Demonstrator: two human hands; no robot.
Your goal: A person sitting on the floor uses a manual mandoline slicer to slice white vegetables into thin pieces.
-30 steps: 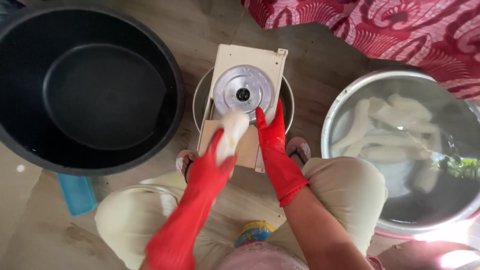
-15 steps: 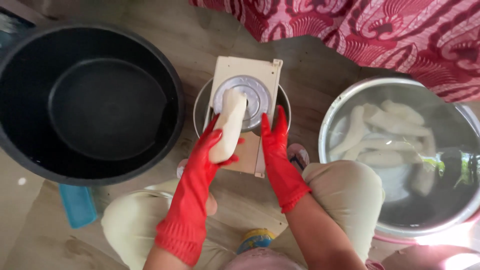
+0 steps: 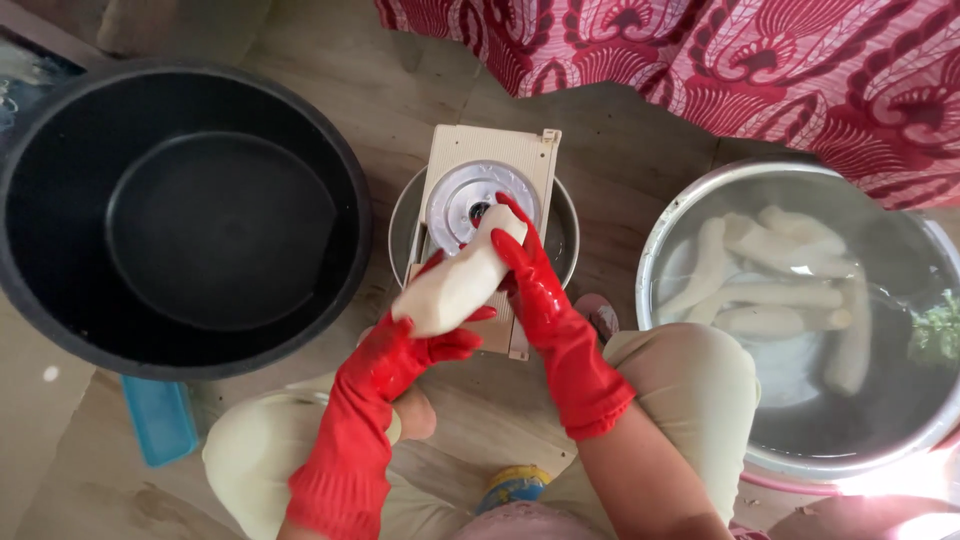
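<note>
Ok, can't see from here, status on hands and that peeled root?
Left hand grips peeled root, tip on slicer disc. Right hand steadies the root's far end. Nothing in the way.

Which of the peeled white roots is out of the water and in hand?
The peeled root held against the slicer by both gloved hands; the others lie submerged in the steel basin at right.

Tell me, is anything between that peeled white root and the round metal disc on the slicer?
Nothing visible does. The peeled white root, held in both red-gloved hands, left hand and right hand, already has its tip against the slicer's disc.
</note>
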